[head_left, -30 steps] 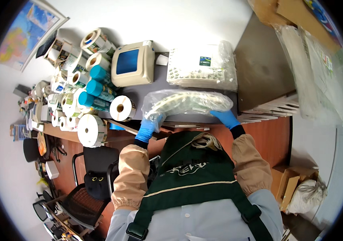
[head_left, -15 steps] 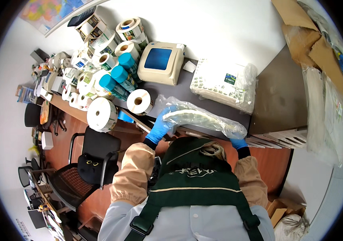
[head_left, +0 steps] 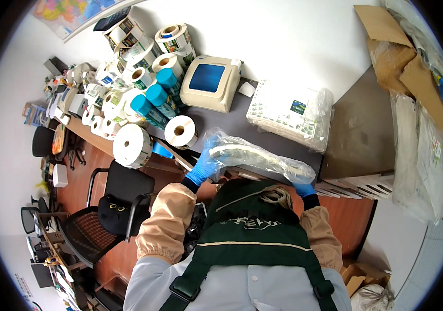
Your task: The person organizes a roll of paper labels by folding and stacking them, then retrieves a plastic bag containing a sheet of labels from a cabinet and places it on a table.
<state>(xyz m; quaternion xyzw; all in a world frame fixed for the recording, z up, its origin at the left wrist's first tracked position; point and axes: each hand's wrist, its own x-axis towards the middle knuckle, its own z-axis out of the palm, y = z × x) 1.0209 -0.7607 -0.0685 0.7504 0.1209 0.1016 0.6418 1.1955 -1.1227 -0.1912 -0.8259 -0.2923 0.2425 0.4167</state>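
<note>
A clear plastic bag (head_left: 260, 156) with a pale, curved, flat-edged bundle inside stretches between my hands, above the front edge of the grey table (head_left: 221, 120). My left hand (head_left: 203, 161), in a blue glove, grips the bag's left end, its fingers partly behind the plastic. At the right end, my right hand (head_left: 304, 189), also gloved in blue, holds the bag from below; most of its fingers are hidden by the plastic. Just left of the bag stands a white label roll (head_left: 181, 132). Beyond it sits a beige label printer (head_left: 210, 83) with a blue window.
A plastic-wrapped white stack (head_left: 284, 111) lies at the back right of the table. Teal spray cans (head_left: 149, 111) and many label rolls crowd the left. A brown cabinet (head_left: 359, 129) adjoins on the right, near an open cardboard box (head_left: 387, 26). Behind left is a black chair (head_left: 128, 186).
The right end of the bag has dropped slightly toward me, along with my right hand. My left hand has shifted a little left, still gripping its end.
</note>
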